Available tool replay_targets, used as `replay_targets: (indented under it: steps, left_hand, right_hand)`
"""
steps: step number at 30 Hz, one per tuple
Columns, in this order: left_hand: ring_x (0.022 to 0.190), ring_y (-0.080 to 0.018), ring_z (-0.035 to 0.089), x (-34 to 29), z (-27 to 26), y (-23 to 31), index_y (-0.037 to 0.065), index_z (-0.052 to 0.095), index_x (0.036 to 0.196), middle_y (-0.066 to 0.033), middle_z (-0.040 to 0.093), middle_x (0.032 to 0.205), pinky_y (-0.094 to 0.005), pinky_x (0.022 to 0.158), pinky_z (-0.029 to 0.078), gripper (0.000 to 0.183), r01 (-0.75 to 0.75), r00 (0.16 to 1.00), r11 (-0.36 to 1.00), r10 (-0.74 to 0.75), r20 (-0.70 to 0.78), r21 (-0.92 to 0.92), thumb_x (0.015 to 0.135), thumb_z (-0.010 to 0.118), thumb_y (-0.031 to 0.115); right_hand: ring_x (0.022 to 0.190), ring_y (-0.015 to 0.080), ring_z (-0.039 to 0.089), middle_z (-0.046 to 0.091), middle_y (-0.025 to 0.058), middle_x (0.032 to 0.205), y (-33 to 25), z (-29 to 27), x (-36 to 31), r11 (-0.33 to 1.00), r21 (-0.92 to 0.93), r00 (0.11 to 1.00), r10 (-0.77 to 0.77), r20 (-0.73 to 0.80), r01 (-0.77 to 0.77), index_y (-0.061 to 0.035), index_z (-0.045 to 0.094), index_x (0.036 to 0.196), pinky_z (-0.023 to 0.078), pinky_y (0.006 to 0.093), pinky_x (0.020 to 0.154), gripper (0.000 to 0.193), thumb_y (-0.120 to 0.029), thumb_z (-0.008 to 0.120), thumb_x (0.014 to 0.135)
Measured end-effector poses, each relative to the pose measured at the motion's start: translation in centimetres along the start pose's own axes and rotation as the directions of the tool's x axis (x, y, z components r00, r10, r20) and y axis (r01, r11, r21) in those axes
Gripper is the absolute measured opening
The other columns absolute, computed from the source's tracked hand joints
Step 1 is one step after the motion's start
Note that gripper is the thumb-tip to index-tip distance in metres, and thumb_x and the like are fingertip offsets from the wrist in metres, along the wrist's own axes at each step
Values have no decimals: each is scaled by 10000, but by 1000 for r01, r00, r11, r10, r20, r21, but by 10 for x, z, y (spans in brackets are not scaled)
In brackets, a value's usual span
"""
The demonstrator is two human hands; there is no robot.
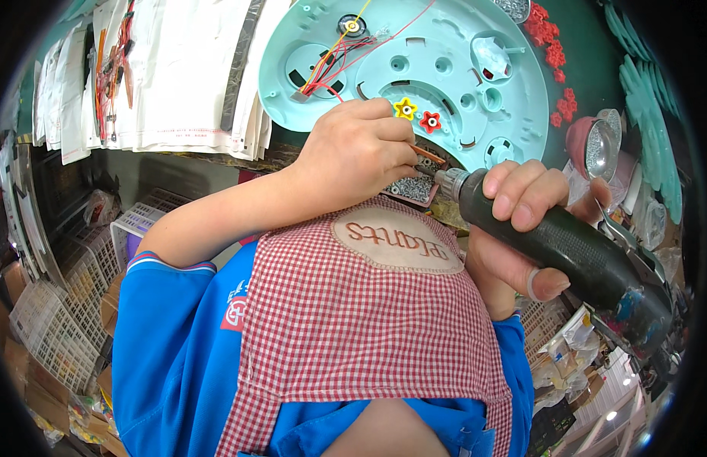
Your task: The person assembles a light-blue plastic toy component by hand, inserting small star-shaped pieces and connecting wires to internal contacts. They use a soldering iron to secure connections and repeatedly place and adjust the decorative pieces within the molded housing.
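Note:
My right hand [521,206] is wrapped round a black power screwdriver [589,263], its metal nose pointing left toward my other hand. Closed in a pinch, my left hand [359,152] is at the near edge of a pale turquoise plastic shell [521,95]; what its fingertips hold is hidden. A thin orange-brown strip [429,154] shows between the fingers and the screwdriver's tip. Below it, a small tray [414,190] of screws is partly covered by my hand. In the shell are a yellow star piece [404,109], a red star piece [431,122], a round speaker [352,26] and loose coloured wires [330,65].
White sheets or bags [182,68] are stacked at the left, with bundled wires [113,80] on them. Red plastic pieces [547,38], a pink bowl [582,145] of metal parts and turquoise curved parts [650,114] lie at the right. White baskets [60,327] stand lower left.

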State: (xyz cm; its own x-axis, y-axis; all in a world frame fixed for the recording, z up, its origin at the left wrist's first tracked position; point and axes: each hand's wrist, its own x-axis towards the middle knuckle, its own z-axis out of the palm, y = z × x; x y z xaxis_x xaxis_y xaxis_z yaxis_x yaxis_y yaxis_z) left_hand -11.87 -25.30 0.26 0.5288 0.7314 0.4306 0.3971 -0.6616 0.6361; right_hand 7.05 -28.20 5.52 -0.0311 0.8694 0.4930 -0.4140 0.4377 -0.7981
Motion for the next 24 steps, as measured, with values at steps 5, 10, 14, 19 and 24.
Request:
replay_targets:
  steps: [5,10,14,19,24]
  left_hand:
    - [671,-169,552,3,4,-1,110,711,713,30,622,746,-308,582,475,144,13,1000,999,-14,-19,-36,595,795,114]
    - [660,-198,581,30,-16,-10,99,733,747,-4,649,753,-302,588,482,154,51,999,982,-54,-9,-184,615,811,106]
    - [725,-214,609,58,-21,-12,84,736,755,-10,660,795,-307,620,489,118,126,987,953,-93,128,-275,670,812,116]
    - [724,-203,622,66,-21,-19,88,693,776,11,663,877,-316,615,504,172,-185,975,975,167,-146,-119,645,801,66]
    - [759,-227,644,55,-19,-27,67,683,746,-24,664,854,-355,650,524,136,-43,997,998,40,70,41,642,772,71]
  right_hand:
    - [729,171,516,540,44,854,-1,-2,4,1000,-6,999,20,-37,-20,-122,314,1468,462,357,714,889,-640,642,824]
    - [742,187,625,573,157,1126,-5,-10,3,941,-171,950,266,-164,-293,-25,336,1428,508,313,644,999,-578,781,725]
    - [812,164,637,454,216,1361,0,-17,-5,825,-214,852,503,-145,-523,128,382,1366,530,258,681,898,-377,761,728]
    - [825,158,626,460,226,1358,3,-15,-7,838,-217,858,446,-256,-501,123,386,1363,534,259,679,861,-349,739,737]
    - [773,151,632,423,279,1400,-3,-17,-8,779,-361,858,450,-249,-513,102,373,1391,531,247,676,868,-364,716,744]
